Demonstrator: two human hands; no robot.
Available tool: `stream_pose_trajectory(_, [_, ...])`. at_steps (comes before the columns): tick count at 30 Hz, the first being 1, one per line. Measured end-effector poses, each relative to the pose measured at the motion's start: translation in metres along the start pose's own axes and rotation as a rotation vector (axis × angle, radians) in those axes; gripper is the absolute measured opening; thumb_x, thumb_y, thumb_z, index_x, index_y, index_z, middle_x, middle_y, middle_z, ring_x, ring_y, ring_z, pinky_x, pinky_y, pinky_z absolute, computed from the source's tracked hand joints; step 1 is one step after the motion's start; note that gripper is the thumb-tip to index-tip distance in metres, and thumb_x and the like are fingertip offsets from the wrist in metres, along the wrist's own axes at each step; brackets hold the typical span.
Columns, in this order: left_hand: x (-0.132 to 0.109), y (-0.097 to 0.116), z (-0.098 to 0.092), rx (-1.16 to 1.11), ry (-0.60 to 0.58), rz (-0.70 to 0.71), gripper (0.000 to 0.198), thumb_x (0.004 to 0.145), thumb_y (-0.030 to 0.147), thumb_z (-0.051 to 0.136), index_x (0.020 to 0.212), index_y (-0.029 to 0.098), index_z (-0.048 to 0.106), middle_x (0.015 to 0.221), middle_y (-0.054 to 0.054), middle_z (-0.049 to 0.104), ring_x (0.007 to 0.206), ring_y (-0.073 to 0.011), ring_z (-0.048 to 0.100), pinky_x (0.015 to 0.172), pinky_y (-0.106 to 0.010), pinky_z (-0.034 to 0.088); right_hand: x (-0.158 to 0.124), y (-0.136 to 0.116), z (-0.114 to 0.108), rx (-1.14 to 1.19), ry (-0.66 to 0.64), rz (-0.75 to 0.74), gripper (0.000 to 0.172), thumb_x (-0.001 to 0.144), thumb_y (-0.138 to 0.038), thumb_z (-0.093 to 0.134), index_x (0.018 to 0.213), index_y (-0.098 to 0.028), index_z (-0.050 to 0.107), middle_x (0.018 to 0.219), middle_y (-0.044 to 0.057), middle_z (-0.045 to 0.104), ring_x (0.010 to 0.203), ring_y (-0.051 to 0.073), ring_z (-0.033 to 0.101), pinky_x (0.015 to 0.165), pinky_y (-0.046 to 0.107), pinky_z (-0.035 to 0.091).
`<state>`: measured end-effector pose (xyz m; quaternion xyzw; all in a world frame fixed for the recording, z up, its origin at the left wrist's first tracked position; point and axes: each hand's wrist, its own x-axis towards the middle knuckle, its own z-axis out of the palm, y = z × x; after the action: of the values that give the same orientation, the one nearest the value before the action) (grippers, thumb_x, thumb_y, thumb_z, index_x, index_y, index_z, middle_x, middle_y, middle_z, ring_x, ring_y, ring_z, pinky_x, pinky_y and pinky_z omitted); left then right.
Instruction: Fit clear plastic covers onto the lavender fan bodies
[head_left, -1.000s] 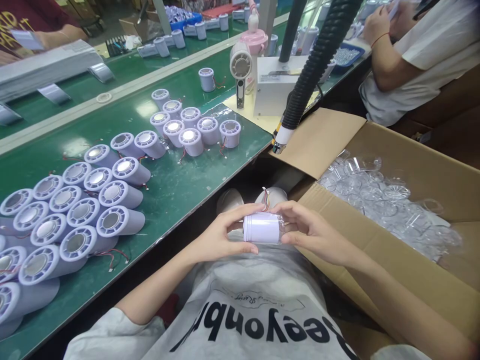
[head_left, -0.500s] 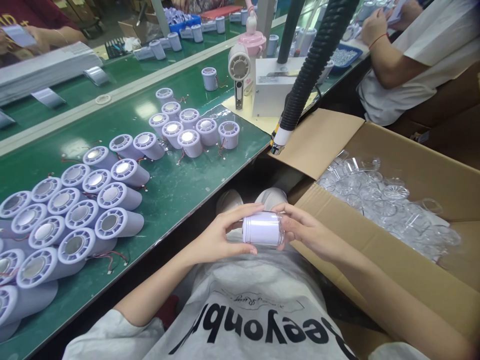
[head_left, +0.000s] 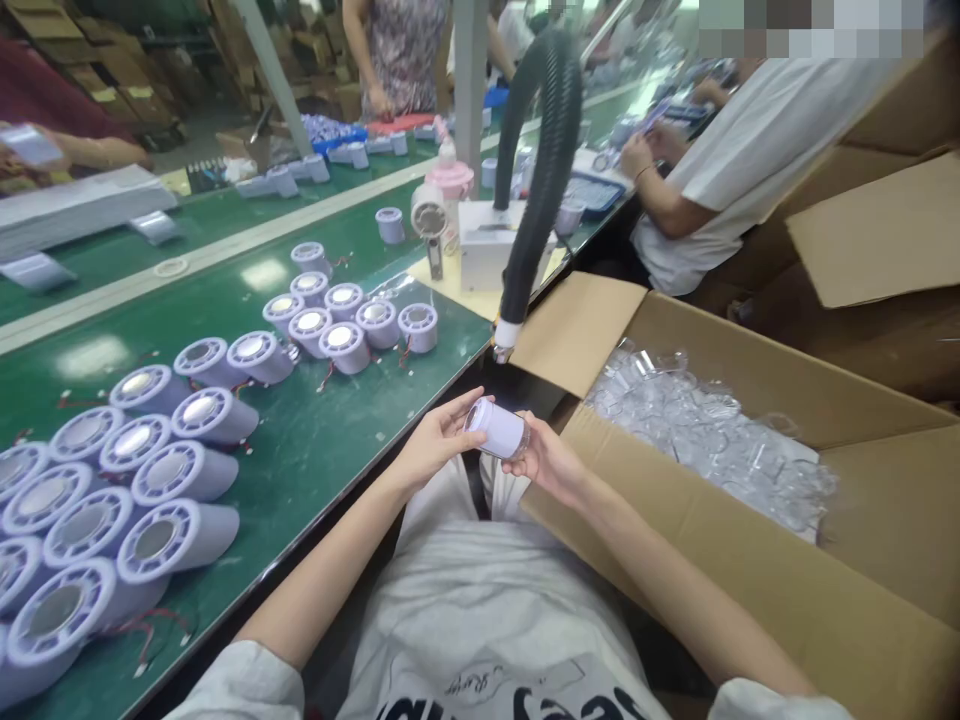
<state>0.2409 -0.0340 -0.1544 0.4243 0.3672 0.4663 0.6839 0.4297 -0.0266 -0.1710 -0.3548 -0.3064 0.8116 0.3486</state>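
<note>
A pale purple fan housing [head_left: 500, 428] with a clear plastic cover around its body is held over my lap, between both hands. My left hand [head_left: 441, 437] grips its rimmed end, thumb and fingers on opposite sides. At the other end, my right hand [head_left: 546, 462] is closed around the clear cover [head_left: 517, 446]. The housing is tilted, its rimmed end up and to the left. On the green table [head_left: 360, 420] to my left stand several similar purple housings [head_left: 184, 470] with round silver centres and thin red and black wires.
An open cardboard box [head_left: 667, 510] at my right holds a heap of clear plastic covers [head_left: 697, 410]. A black flexible hose [head_left: 541, 190] hangs over the table edge. Behind it are a white box [head_left: 487, 250] and a small handheld fan [head_left: 430, 220]. A co-worker [head_left: 697, 190] sits at the right.
The view has tilted up and shifted right. The housing, held level across before, is now tilted with its rimmed end raised. Both hands still hold it.
</note>
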Motion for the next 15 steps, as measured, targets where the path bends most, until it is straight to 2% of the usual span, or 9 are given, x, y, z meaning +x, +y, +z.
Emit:
stream_pose_trajectory(3, [0.047, 0.002, 0.004, 0.035, -0.011, 0.011, 0.074, 0.062, 0.032, 0.084, 0.129, 0.014, 0.059, 0.134, -0.016, 0.059, 0.129, -0.0313, 0.050, 0.108, -0.042, 0.038, 0.026, -0.010, -0.016, 0.045, 0.063, -0.079, 0.035, 0.101, -0.043, 0.034, 0.096, -0.017, 0.058, 0.073, 0.005, 0.067, 0.051, 0.013, 0.061, 0.049, 0.020, 0.051])
stream_pose_trajectory(6, [0.075, 0.008, 0.008, 0.091, -0.047, 0.024, 0.063, 0.065, 0.032, 0.083, 0.121, 0.011, 0.063, 0.126, -0.014, 0.065, 0.122, -0.0300, 0.056, 0.103, -0.040, 0.042, 0.044, -0.020, -0.028, 0.085, 0.086, -0.119, 0.040, 0.103, -0.042, 0.028, 0.101, -0.016, 0.059, 0.073, 0.006, 0.067, 0.049, 0.013, 0.060, 0.047, 0.020, 0.049])
stream_pose_trajectory(10, [0.075, 0.016, 0.007, 0.143, -0.054, 0.006, 0.058, 0.070, 0.034, 0.079, 0.120, 0.011, 0.063, 0.125, -0.014, 0.065, 0.116, -0.0290, 0.059, 0.090, -0.035, 0.049, 0.053, -0.026, -0.030, 0.111, 0.054, -0.101, 0.044, 0.105, -0.036, 0.022, 0.103, -0.014, 0.060, 0.071, 0.008, 0.068, 0.048, 0.013, 0.060, 0.046, 0.019, 0.048])
stream_pose_trajectory(15, [0.059, 0.020, -0.001, 0.147, -0.007, -0.004, 0.065, 0.070, 0.033, 0.079, 0.127, 0.012, 0.057, 0.133, -0.015, 0.059, 0.125, -0.0283, 0.053, 0.099, -0.034, 0.045, 0.052, -0.024, -0.022, 0.115, -0.008, -0.036, 0.045, 0.105, -0.038, 0.025, 0.104, -0.012, 0.062, 0.068, 0.008, 0.068, 0.049, 0.014, 0.060, 0.045, 0.019, 0.048])
